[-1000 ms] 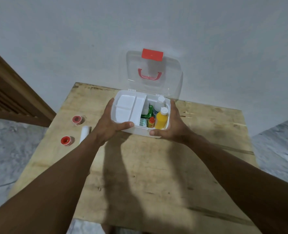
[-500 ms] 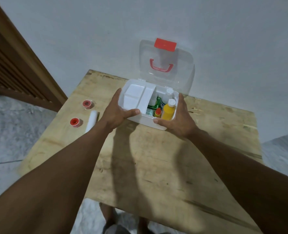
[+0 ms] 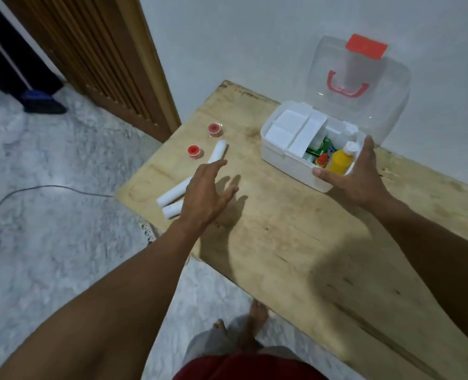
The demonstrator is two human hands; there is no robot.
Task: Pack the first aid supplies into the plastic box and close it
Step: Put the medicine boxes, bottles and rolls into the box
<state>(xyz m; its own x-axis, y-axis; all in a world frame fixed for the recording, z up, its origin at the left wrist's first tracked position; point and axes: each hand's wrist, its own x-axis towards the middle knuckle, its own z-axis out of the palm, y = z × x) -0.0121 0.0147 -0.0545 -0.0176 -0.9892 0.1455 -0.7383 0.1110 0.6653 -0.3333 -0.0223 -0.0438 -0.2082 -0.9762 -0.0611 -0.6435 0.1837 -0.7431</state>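
Note:
The white plastic box point(image 3: 287, 163) stands open on the wooden table point(image 3: 295, 242), its clear lid point(image 3: 364, 86) with a red latch upright against the wall. Inside are a white tray insert point(image 3: 290, 130), a yellow bottle point(image 3: 339, 161), a small red-capped bottle point(image 3: 321, 160) and green packets. My right hand point(image 3: 356, 176) holds the box's near right corner, thumb on its front wall. My left hand point(image 3: 206, 193) hovers open, fingers spread, over the table's left part, just right of three white bandage rolls point(image 3: 217, 152) point(image 3: 172, 193) point(image 3: 172, 209). Two red tape rolls point(image 3: 213, 129) point(image 3: 194, 151) lie beyond.
A wooden slatted door point(image 3: 95, 58) stands at the left behind the table. A grey cable point(image 3: 43, 189) runs across the marble floor. My bare feet point(image 3: 243, 327) show under the table's near edge. A white wall backs the table.
My left hand has let go of the box and moved left toward the bandage rolls. The view has swung left, showing more rolls at the table's left edge. My right hand stays on the box.

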